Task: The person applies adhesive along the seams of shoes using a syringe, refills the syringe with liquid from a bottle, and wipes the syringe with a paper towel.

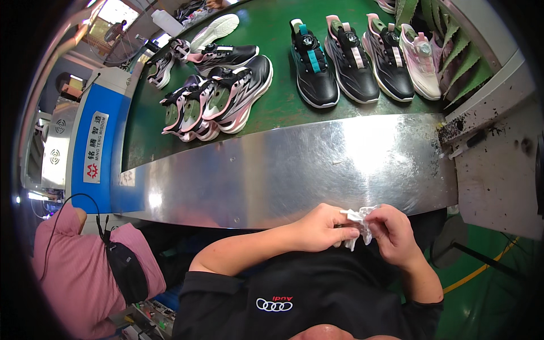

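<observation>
Close in front of my body, at the near edge of the metal ledge, both hands hold a crumpled white piece of tissue or thin cloth (364, 216). My left hand (324, 228) pinches it between thumb and fingers from the left. From the other side, my right hand (395, 233) grips it with curled fingers. Part of the white piece hides inside the fingers, and its loose ends stick out above and below.
Beyond the steel ledge (283, 170) lies a green belt (272, 85). On it, black shoes (354, 73) and a pale pink shoe (422, 68) stand at right; several sneakers (226, 96) cluster at left. A person in pink (79, 272) is at my left. A metal housing (498, 153) borders the right.
</observation>
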